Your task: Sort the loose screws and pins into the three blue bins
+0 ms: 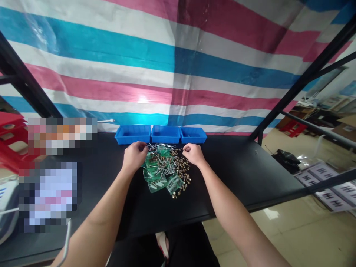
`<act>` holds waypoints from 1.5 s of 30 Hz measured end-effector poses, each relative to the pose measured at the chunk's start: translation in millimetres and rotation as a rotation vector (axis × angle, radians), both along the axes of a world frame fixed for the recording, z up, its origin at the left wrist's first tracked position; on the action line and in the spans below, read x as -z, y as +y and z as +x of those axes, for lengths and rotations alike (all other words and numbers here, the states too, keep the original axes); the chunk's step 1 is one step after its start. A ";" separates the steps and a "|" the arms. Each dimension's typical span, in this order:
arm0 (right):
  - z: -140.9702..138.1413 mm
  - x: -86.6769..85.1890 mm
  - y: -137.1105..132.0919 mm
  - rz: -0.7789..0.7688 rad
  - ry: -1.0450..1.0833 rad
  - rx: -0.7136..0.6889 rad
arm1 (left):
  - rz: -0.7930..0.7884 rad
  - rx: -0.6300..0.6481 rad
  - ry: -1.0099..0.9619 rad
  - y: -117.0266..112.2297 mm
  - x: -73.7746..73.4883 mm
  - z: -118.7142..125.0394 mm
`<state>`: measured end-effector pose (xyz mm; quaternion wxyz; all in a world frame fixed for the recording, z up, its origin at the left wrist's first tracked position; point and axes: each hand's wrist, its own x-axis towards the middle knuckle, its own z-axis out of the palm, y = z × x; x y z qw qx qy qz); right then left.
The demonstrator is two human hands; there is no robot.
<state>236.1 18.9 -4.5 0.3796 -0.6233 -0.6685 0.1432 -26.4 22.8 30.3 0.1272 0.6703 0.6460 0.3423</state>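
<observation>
A loose pile of small hardware lies on the black table between my hands. It holds silver screws (168,167), brass-coloured fasteners (184,171) and small green plastic bags (152,174), some with pale pieces inside. At the pile's upper left, my left hand (134,157) is closed with its fingertips pinched together; whatever they hold is hidden. Across from it, my right hand (194,154) pinches at the pile's upper right, a tiny thin piece showing at its fingertips, too small to name. Just beyond the hands stand three blue bins, left (133,140), middle (166,139) and right (193,140).
Black table (236,178) reaches to both sides, with a small metal piece (256,152) at right. Blurred-out items (52,196) and a white cable (67,241) lie at left. Behind hangs a striped sheet (139,78), framed by black metal posts (280,102).
</observation>
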 end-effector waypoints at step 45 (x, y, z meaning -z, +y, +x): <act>-8.2 0.3 13.3 0.316 0.037 -0.044 | 0.087 0.039 0.057 4.0 11.2 -5.5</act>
